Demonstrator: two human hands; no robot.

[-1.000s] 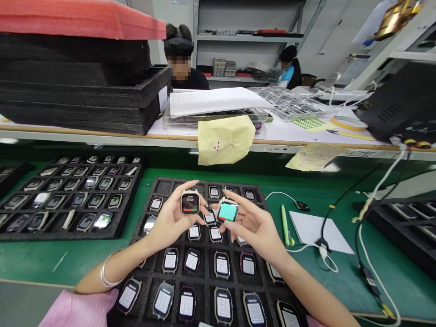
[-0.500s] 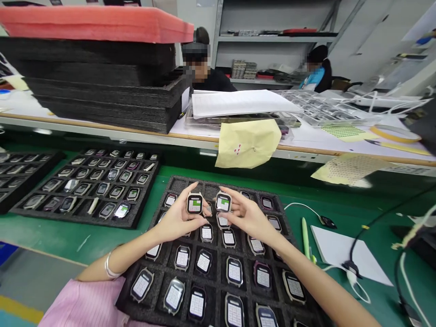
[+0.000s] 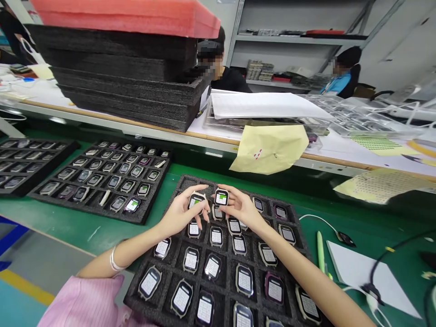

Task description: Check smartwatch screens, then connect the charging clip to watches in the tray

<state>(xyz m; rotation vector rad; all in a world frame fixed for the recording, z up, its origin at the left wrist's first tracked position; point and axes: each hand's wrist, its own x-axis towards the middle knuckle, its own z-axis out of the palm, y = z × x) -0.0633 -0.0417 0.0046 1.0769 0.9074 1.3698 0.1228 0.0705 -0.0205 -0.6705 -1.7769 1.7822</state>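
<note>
My left hand grips a beige-cased smartwatch body with a lit white and green screen. My right hand pinches a second, dark-cased watch body showing a similar screen. Both hands hover over the far rows of a black foam tray whose pockets hold several watch bodies with lit screens. The two held watches sit side by side, almost touching.
Two more black foam trays of watches lie to the left on the green mat. Stacked foam trays under a red sheet stand on the raised bench. A green pen, white paper and cables lie at right. Two people sit behind the bench.
The view has swung left and my hands have lowered toward the tray's far rows. The screens went from red-green and teal to white with green.
</note>
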